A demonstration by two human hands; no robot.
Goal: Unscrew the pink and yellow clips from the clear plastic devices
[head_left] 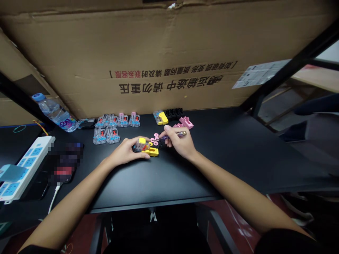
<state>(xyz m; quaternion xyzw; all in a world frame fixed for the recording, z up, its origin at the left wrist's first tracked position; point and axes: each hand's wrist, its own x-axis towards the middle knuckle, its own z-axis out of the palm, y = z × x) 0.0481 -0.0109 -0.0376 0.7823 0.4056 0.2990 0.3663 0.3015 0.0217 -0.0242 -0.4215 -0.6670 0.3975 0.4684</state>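
My left hand (126, 151) rests on the black table (225, 155) and is closed round a small clear and yellow toy part (148, 147). Just to its right, my right hand (179, 143) pinches a thin pen-like tool (177, 134), its tip pointing left toward several small pink rings (155, 139) lying beside the toy. Both forearms reach in from the bottom of the view.
Several finished clear toys with blue and red parts (111, 128) lie in rows at the back left. A yellow piece (162, 118), black parts (173, 113) and pink parts (186, 122) sit behind my hands. A water bottle (55, 113), power strip (22, 165) and phone (65, 164) lie left. A cardboard sheet (169, 56) stands behind.
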